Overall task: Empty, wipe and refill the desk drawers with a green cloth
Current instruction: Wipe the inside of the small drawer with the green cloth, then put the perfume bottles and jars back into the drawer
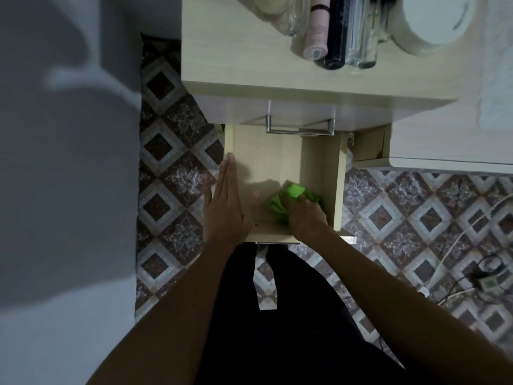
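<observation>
A pale wooden drawer [277, 157] stands pulled out from the desk, with nothing inside but the green cloth [291, 195]. My right hand [306, 215] grips the bunched cloth at the drawer's near right corner, pressing it onto the bottom. My left hand [224, 201] lies flat with straight fingers along the drawer's left wall. A shut drawer with a metal handle [299, 130] sits above the open one.
On the desk top [236, 51] stand several bottles [333, 29] and a white round container [435, 18]. A grey wall is at the left. Patterned floor tiles [172, 168] surround the desk. Cables and a power strip [488, 282] lie on the floor at the right.
</observation>
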